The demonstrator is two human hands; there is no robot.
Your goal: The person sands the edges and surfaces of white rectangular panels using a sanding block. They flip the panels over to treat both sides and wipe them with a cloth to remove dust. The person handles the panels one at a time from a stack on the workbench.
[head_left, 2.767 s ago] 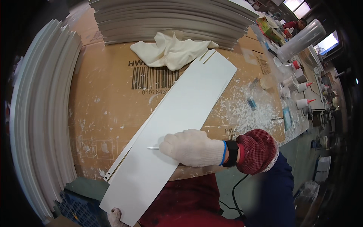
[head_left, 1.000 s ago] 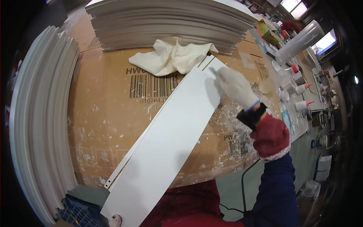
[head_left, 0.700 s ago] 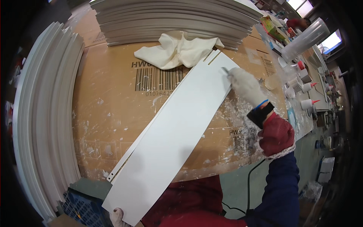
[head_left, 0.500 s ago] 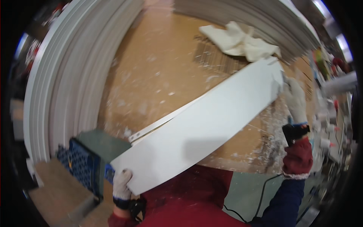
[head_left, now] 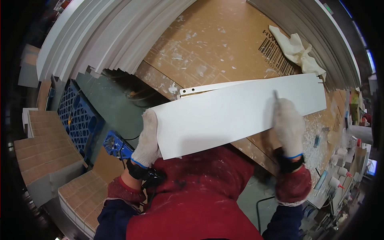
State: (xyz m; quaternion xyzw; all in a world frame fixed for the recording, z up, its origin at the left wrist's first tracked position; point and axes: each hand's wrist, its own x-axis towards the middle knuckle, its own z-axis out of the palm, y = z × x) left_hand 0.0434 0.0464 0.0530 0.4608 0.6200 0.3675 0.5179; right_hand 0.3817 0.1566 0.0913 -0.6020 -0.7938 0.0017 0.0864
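A long white panel (head_left: 224, 116) lies slanted in front of me, its right part over the cardboard-covered table. My left hand (head_left: 147, 138), in a white knit glove, is closed around the panel's left end. Over the panel's right half, my gloved right hand (head_left: 289, 124) is closed and smeared by motion. A thin dark tip (head_left: 275, 95) sticks up from its fingers; the kind of tool cannot be made out. Beneath the panel's far edge shows another white strip (head_left: 188, 91) with two small holes.
Stacked white panels (head_left: 108, 36) stand at the left, with another stack (head_left: 320, 28) at the far right. A cream cloth (head_left: 298, 50) lies on the cardboard (head_left: 208, 44). A blue power tool (head_left: 118, 145), blue plastic pallet (head_left: 78, 116) and stacked boards (head_left: 52, 148) are at left; glue bottles (head_left: 340, 172) stand right.
The panel has turned to lie flatter across my view, its left end raised. My right hand has moved from the panel's right end to over its surface. The view has shifted.
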